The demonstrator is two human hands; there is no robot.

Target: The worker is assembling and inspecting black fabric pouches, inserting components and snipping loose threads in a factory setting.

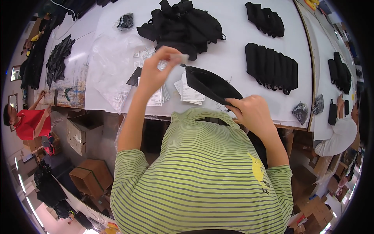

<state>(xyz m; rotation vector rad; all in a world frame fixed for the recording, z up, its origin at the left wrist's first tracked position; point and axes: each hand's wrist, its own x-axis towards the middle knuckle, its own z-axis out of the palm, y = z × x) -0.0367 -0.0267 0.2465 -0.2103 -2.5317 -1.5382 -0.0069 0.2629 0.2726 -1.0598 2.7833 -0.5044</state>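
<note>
The right hand (249, 111) is clamped on the near end of a black pouch (210, 84), fingers curled tight round its edge, so the pouch runs up and away from them over the white table (233, 58). The left hand (156, 70) pinches a small pale packet (180, 58) between thumb and fingertips, just beside the pouch's far end; paper tags (191, 93) lie below those fingers

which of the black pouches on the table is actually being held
The long black pouch just ahead of the person, pinched at its near end by the right hand. The other black pouches lie untouched in rows and a heap farther back.
</note>
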